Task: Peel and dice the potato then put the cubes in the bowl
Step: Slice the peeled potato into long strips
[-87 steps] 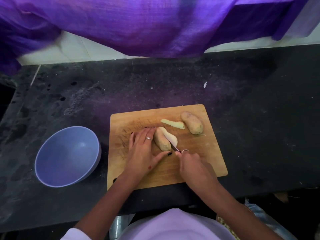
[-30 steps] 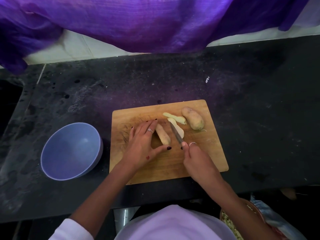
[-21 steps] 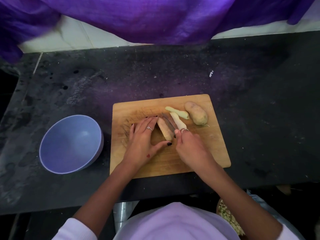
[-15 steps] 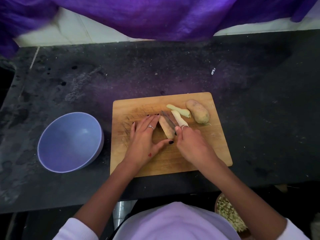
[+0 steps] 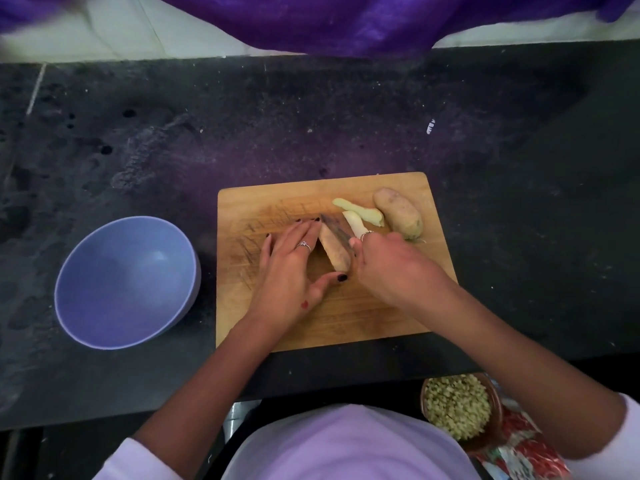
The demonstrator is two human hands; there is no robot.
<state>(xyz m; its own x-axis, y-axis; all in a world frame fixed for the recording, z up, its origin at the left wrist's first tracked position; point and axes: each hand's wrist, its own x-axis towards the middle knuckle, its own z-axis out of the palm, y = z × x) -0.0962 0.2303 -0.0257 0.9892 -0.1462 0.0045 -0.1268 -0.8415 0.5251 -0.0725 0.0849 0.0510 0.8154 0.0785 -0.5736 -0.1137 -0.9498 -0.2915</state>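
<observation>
- Nearest, off the desk edge at 5 o'clock: small brown dish of pale diced bits (image 5: pixel 457 407), sitting below desk level, on patterned cloth.
- Wooden cutting board (image 5: pixel 346 323) at centre of the black desk (image 5: pixel 346 126), near edge of board close to the desk's front.
- Left hand (image 5: pixel 291 271) lies on the board, fingers straight and together, thumb spread; fingertips and thumb tip touch the potato wedge (image 5: pixel 334 252) to steady it, no curl round it.
- Right hand (image 5: pixel 388 261) just at 3 o'clock of the wedge, fingers wrapped on the knife (image 5: pixel 336 228); handle hidden in the fist, blade points to 11 o'clock along the wedge's right flank.
- The two hands sit close, apart only by wedge and blade.
- Wedge still shows brown skin on top; looks like lengthwise slicing, dicing not begun, judged.
- Handling guess: raw potato firm and stiff, light, cut faces wet and slippery; narrow wedge may roll, so pin it flat-side down, fingertips at the far end, clear of the blade.
- Beyond the blade at 1 o'clock: pale slice (image 5: pixel 353 221), then second pale strip (image 5: pixel 360 212), touching or overlapping, cannot tell which.
- Far right of board, 2 o'clock: skin-on potato piece (image 5: pixel 398 213), uncut.
- Blue bowl (image 5: pixel 126 282) at 9 o'clock, off the board, well apart from the wedge, no cubes in it.
- Farthest, 12 o'clock: purple cloth (image 5: pixel 329 19) hanging over the desk's back edge.
</observation>
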